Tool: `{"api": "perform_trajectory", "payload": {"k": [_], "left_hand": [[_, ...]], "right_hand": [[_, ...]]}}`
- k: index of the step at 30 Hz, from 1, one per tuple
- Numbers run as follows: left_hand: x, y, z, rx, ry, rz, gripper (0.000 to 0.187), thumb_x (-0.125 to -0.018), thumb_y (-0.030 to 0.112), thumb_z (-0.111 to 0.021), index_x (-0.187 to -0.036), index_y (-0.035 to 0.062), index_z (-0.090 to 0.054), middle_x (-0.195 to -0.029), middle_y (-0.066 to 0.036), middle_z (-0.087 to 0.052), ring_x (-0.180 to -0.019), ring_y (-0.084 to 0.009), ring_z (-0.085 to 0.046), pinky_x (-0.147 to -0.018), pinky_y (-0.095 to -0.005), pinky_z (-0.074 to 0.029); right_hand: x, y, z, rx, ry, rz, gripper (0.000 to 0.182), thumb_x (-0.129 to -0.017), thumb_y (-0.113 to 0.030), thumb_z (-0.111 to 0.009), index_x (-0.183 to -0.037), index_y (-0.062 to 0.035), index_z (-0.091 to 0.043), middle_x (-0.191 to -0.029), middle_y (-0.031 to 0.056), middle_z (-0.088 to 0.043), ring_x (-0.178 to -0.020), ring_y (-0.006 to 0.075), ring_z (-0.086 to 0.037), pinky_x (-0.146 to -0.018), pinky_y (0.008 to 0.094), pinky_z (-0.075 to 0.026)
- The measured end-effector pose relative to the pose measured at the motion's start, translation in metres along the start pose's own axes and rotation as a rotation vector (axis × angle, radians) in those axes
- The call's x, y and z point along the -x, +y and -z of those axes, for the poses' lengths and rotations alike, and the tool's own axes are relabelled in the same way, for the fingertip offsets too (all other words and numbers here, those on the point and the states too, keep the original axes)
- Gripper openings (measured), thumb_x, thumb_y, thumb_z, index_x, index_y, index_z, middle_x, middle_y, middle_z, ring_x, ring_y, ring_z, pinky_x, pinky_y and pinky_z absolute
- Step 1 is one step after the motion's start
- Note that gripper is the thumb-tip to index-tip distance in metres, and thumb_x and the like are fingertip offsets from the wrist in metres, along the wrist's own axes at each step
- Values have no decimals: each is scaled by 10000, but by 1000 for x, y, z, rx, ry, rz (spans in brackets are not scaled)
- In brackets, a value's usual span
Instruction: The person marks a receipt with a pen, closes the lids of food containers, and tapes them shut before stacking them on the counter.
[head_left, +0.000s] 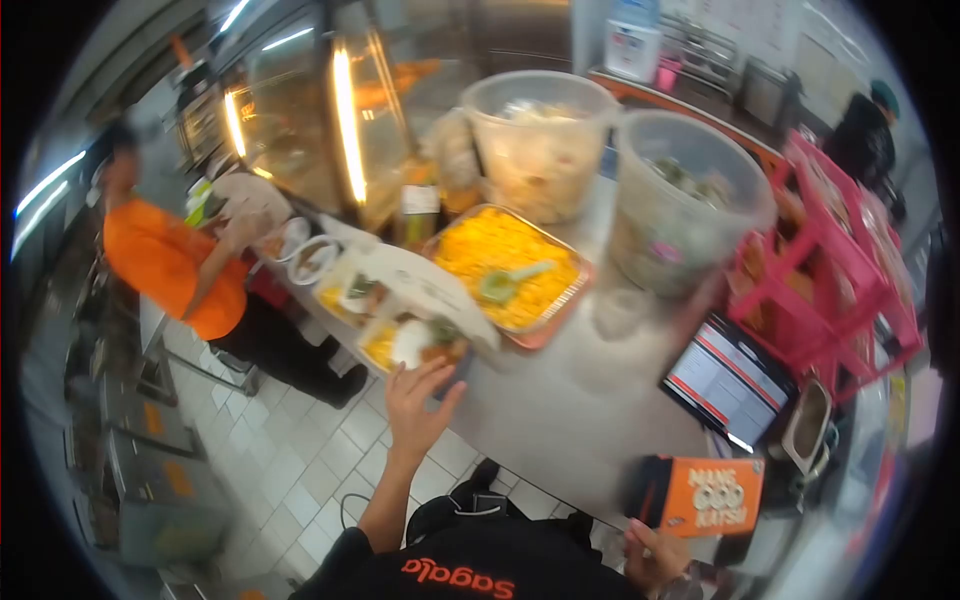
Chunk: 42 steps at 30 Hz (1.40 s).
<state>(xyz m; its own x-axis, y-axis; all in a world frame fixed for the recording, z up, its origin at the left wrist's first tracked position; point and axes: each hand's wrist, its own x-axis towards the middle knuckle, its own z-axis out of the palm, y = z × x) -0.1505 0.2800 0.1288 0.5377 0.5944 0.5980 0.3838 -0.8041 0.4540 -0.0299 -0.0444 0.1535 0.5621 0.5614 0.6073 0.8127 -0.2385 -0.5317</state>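
Observation:
My left hand (420,400) reaches over the table's near edge, fingers spread at the front of an open takeaway box (468,350). That box holds yellow food, white rice and some greens. Beside it stands a second open takeaway box (340,300) with similar food. In my right hand (655,555), at the lower right, is an orange cardboard sleeve (715,497) with white lettering and a dark side, gripped at its lower left corner. Behind the boxes lies a foil tray (550,320) of yellow food with a greenish scoop (505,285) resting in it.
Two large translucent tubs (540,150) (690,210) stand at the back of the steel table (570,420). A tablet (728,383) and pink crates (840,260) occupy the right. A co-worker in an orange shirt (175,260) works at the left; another person (865,135) is far right.

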Motion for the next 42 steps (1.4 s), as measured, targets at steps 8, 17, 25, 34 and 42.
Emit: {"api": "perform_trajectory", "payload": {"k": [8, 17, 25, 34, 42], "left_hand": [[-4, -169, 13, 91, 197, 528, 230, -771, 183, -664, -905, 2, -620, -829, -138, -645, -715, -222, -630, -635, -299, -481], [16, -136, -6, 312, -177, 584, 192, -769, 210, -667, -797, 23, -635, -683, -105, -640, -553, -209, -625, -546, -290, -472], [-66, -91, -16, 234, 194, -125, 314, -667, 245, -758, -855, 38, -617, -747, -98, -598, -626, -235, -575, -561, -320, -464], [-109, -130, -99, 1107, -1015, 91, 173, -722, 138, -640, -838, 38, -559, -793, 12, -523, -774, -77, -470, -717, -243, -394], [-35, -26, -100, 1325, -46, 581, 245, -959, 271, -383, -940, 30, -421, -888, -58, -437, -860, -144, -424, -842, -268, -347]], "right_hand": [[-107, -67, -300, -419, -175, -402, 387, -668, -175, -760, -567, -29, -417, -475, 43, -382, -457, 105, -351, -429, 267, -309], [-38, -33, -261, -365, 42, -545, 265, -733, -39, -634, -624, -38, -392, -547, 7, -379, -513, 76, -356, -445, 221, -319], [-70, 0, -179, 191, 575, -360, 302, -714, -82, -716, -896, -18, -484, -667, 32, -432, -603, 124, -426, -527, 245, -380], [-117, 31, -179, -696, 14, -384, 180, -763, -43, -617, -813, -61, -446, -849, 20, -493, -763, 106, -432, -693, 236, -371], [-120, -20, -260, -828, 872, -670, 127, -909, -149, -469, -849, -52, -414, -810, 3, -393, -785, 103, -382, -736, 244, -344]]}}
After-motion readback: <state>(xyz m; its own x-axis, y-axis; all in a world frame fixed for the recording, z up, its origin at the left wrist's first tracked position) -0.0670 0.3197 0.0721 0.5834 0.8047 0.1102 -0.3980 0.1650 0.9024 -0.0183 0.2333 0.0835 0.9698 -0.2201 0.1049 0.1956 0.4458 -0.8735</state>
